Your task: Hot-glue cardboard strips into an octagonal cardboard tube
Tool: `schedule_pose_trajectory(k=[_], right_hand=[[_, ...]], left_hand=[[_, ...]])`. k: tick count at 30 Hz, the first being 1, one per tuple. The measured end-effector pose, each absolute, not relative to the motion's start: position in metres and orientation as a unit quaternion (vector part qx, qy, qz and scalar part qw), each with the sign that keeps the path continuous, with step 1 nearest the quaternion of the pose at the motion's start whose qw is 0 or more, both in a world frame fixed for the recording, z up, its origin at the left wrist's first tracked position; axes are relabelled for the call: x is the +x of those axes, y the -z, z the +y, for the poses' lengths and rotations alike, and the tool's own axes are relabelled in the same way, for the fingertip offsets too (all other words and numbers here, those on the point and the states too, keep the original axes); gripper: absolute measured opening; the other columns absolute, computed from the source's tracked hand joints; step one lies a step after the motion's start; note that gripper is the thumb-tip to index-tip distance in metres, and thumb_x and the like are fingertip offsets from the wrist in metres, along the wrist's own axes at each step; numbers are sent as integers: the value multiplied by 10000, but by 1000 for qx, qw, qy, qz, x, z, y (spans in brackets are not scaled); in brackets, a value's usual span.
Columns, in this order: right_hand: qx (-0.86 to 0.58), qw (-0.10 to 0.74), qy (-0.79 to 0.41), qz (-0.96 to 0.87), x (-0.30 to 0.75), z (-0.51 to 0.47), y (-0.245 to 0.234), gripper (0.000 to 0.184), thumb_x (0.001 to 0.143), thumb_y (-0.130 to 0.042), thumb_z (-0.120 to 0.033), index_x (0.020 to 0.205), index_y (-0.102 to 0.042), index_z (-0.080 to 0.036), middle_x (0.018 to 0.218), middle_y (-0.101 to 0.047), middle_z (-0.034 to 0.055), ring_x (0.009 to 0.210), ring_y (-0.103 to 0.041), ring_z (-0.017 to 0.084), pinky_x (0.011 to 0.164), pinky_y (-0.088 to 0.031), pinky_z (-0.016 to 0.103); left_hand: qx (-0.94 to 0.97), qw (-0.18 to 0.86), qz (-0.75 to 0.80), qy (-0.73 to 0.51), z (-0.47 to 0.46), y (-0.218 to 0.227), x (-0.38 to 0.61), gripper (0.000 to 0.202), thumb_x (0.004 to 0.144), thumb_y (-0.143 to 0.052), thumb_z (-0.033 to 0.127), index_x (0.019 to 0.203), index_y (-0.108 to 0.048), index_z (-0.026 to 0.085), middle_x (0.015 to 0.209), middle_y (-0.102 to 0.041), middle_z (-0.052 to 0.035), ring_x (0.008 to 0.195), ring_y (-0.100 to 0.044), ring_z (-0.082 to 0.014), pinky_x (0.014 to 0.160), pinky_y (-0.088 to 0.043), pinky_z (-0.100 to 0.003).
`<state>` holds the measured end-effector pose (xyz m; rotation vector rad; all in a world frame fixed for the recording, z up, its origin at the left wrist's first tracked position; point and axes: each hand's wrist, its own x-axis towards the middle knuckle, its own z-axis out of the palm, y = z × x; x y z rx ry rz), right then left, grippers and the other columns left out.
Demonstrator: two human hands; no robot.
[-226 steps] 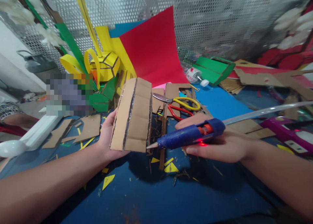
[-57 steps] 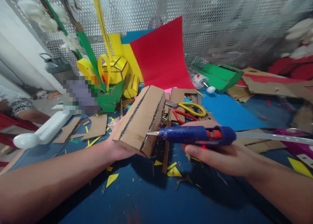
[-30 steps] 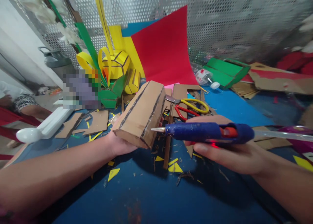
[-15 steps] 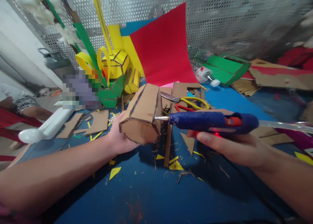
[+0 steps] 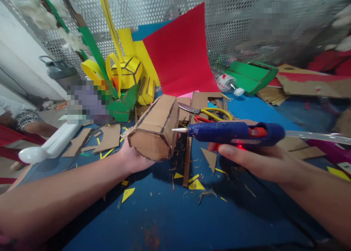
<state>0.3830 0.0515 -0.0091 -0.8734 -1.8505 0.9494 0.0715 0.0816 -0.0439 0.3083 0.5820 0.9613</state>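
My left hand (image 5: 138,158) holds a faceted cardboard box (image 5: 155,126) from below and behind, tilted so its flat end faces me. Dark lines run along the box's edges. In my right hand (image 5: 246,158) is a blue hot glue gun (image 5: 219,132), with a clear glue stick out of its back and a red light glowing underneath. The gun's metal nozzle points left, close to the box's right-hand edge; whether it touches, I cannot tell. Scissors (image 5: 205,113) with yellow and red handles lie behind the gun on cardboard scraps.
Cardboard pieces (image 5: 109,137) and yellow paper snips (image 5: 196,185) litter the blue table (image 5: 175,221). A red sheet (image 5: 182,50) stands at the back, beside yellow and green paper-covered shapes (image 5: 127,72). A plastic bottle (image 5: 227,83) lies by a green box (image 5: 251,75). Someone's leg shows at far left.
The box has turned a little in my left hand and shifted slightly left, showing more of its right side. The glue gun has moved slightly left and up with it.
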Motion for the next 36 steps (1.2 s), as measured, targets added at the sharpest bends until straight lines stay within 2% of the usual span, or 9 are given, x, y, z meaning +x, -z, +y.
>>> schedule_pose_trajectory(k=[7, 11, 13, 18, 26, 29, 32, 34, 36], right_hand=[[-327, 443, -368, -749, 383, 53, 5, 111, 980, -950, -452, 945, -897, -360, 894, -851, -29, 816, -820, 238, 915, -767, 395], [-359, 417, -390, -738, 382, 53, 5, 170, 936, -971, -495, 934, -879, -352, 834, -842, -24, 733, -786, 246, 672, -713, 350], [-362, 399, -391, -746, 382, 52, 5, 201, 941, -956, -518, 933, -875, -334, 808, -833, -9, 714, -771, 249, 613, -679, 339], [-368, 381, -399, -748, 383, 52, 4, 218, 935, -968, -491, 1031, -909, -304, 906, -883, 29, 811, -828, 271, 687, -715, 340], [-374, 398, -382, -745, 384, 53, 4, 203, 932, -973, -505, 946, -885, -322, 822, -847, 8, 737, -807, 261, 636, -704, 338], [-368, 416, -396, -731, 382, 52, 1, 195, 919, -993, -488, 963, -880, -334, 880, -857, 2, 896, -875, 290, 819, -774, 378], [-364, 429, -399, -724, 380, 51, -3, 177, 915, -1003, -456, 968, -876, -346, 875, -838, -9, 992, -897, 298, 949, -783, 402], [-364, 429, -399, -724, 381, 51, -4, 174, 909, -1006, -458, 967, -884, -348, 871, -840, -9, 941, -884, 290, 910, -784, 398], [-371, 424, -396, -725, 382, 51, -3, 201, 891, -1007, -501, 937, -889, -345, 837, -844, -3, 826, -847, 282, 765, -767, 383]], left_hand=[[118, 822, 291, -475, 81, 42, 70, 704, 1172, -373, 300, 1857, -524, 238, 1446, -892, -190, 1090, -937, -390, 947, -798, -576], [110, 799, 330, -490, 81, 42, 71, 698, 1174, -341, 280, 1839, -554, 246, 1408, -905, -184, 992, -943, -369, 857, -810, -551], [116, 800, 322, -492, 81, 41, 73, 705, 1169, -327, 266, 1835, -559, 254, 1442, -893, -191, 977, -943, -364, 824, -810, -542], [146, 818, 279, -481, 81, 41, 73, 686, 1153, -373, 250, 1797, -608, 277, 1450, -890, -181, 1044, -942, -356, 871, -806, -517], [151, 814, 291, -480, 80, 46, 70, 653, 1141, -424, 274, 1751, -656, 238, 1406, -894, -194, 1071, -923, -359, 917, -789, -518], [137, 822, 282, -476, 78, 40, 74, 653, 1133, -421, 251, 1737, -668, 263, 1414, -892, -178, 1107, -912, -374, 893, -780, -518], [112, 824, 294, -471, 76, 32, 77, 644, 1132, -415, 238, 1717, -681, 273, 1368, -901, -173, 1090, -904, -376, 816, -760, -481], [104, 821, 303, -472, 76, 29, 78, 626, 1139, -421, 244, 1703, -690, 273, 1340, -905, -175, 1039, -900, -377, 765, -745, -466], [113, 830, 298, -459, 78, 30, 76, 601, 1145, -441, 258, 1685, -704, 284, 1328, -907, -179, 969, -895, -384, 710, -732, -462]])
